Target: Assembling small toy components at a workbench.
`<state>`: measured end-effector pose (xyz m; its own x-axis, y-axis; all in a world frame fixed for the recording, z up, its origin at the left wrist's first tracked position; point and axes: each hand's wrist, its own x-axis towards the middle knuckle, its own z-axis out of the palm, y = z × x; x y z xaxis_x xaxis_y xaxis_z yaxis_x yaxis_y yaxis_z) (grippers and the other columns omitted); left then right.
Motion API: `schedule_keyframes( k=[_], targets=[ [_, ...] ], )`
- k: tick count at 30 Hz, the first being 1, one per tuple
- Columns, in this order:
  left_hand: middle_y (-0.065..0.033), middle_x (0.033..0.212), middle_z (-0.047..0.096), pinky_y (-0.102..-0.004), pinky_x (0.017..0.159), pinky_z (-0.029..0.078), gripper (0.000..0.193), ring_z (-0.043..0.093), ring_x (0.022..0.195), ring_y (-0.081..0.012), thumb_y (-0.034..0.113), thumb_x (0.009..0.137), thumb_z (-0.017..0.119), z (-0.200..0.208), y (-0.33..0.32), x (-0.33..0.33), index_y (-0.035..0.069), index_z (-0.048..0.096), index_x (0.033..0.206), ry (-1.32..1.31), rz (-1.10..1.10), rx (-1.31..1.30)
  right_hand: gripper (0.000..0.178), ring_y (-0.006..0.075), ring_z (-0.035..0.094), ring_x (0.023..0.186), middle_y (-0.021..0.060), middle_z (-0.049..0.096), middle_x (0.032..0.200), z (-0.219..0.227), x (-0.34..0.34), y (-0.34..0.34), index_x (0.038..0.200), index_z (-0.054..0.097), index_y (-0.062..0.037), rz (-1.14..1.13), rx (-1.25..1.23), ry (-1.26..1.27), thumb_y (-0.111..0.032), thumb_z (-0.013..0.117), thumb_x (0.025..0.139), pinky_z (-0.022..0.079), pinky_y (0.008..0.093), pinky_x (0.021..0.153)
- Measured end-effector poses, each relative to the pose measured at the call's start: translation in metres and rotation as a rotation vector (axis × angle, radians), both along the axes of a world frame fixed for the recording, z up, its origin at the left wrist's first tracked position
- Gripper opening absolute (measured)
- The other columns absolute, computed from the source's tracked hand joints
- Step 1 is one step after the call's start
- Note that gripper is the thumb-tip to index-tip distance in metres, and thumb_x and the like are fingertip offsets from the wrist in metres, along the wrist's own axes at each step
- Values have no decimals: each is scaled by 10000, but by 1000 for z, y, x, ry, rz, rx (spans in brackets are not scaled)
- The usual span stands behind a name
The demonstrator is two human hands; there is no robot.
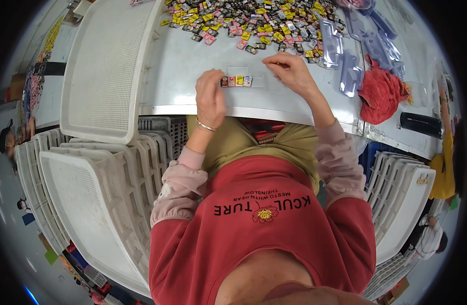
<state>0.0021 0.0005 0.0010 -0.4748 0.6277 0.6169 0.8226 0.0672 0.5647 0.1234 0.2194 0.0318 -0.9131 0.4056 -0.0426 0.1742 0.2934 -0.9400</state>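
At clear tray (258, 81), left fingers (214, 77)  curled; right fingers (274, 60) bunched nearby

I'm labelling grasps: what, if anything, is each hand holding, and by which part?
The left hand is at the clear case's left end; whether it grips cannot be told. No item shows in the right hand, but one could be hidden.

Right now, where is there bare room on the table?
Bare table shows between the white mesh tray and the left hand, and between the clear case and the small packets. Crowded: the far side, under those packets, and the right, with plastic holders and red cloth.
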Motion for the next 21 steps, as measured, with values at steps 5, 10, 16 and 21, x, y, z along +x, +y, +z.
schedule_keyframes(
  k=[5,10,16,21],
  targets=[
    [-110,1098,632,-298,894,446,251,588,1005,-185,4,896,475,8,-23,-23,-24,599,1112,-585,182,183,172,70,554,788,16,591,889,-4,37,-15,1041,688,-4,-183,84,104,-32,627,882,461,191,631],
    [-104,1093,638,-370,912,443,326,573,1019,-242,70,801,661,26,-22,-38,25,620,1121,-3,92,-93,210,84,546,776,34,590,925,-9,37,-33,1051,683,-17,-171,97,136,-44,671,843,451,211,612],
    [-128,1262,549,-407,971,401,753,523,1114,-313,276,656,838,11,-6,-17,61,501,1294,51,-57,-307,335,225,570,784,74,554,967,-9,3,-50,1057,663,-66,-62,467,141,-147,756,745,489,332,705],
    [-110,1208,575,-415,954,402,907,501,1111,-305,259,608,860,5,-9,-24,74,406,1372,-221,-100,-221,357,271,572,961,76,511,1071,-5,-3,-43,1064,666,-85,164,662,46,-188,763,737,488,376,799]
  ],
)
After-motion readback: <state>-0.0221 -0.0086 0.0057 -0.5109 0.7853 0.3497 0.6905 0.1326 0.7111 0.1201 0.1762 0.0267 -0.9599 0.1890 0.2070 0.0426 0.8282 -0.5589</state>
